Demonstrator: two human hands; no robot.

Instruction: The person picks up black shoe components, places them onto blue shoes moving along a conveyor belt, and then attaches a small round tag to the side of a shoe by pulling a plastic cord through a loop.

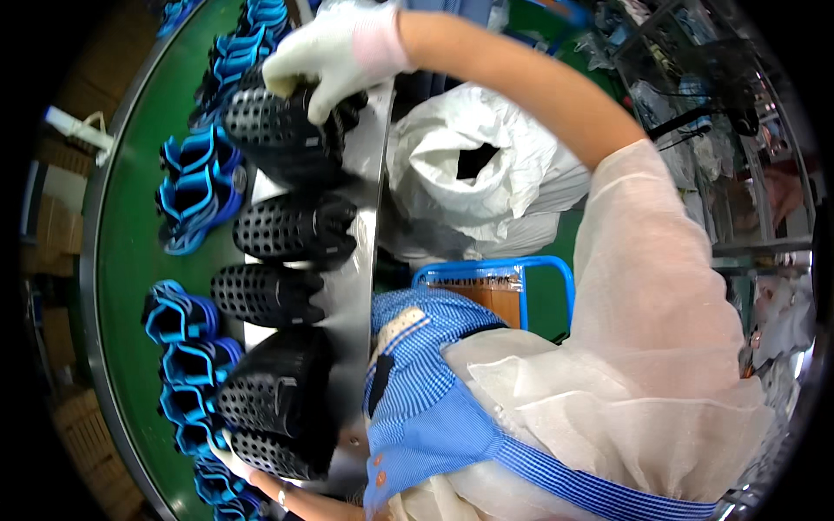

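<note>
The gloved right hand [334,52] is curling its fingers shut over a black perforated shoe upper [282,130] on the metal ledge [356,260] beside the green conveyor [130,260]. It looks light, soft and floppy, best gripped by its rim. The left hand [233,458], barely visible, is probably touching the lowest upper [269,447].
</note>
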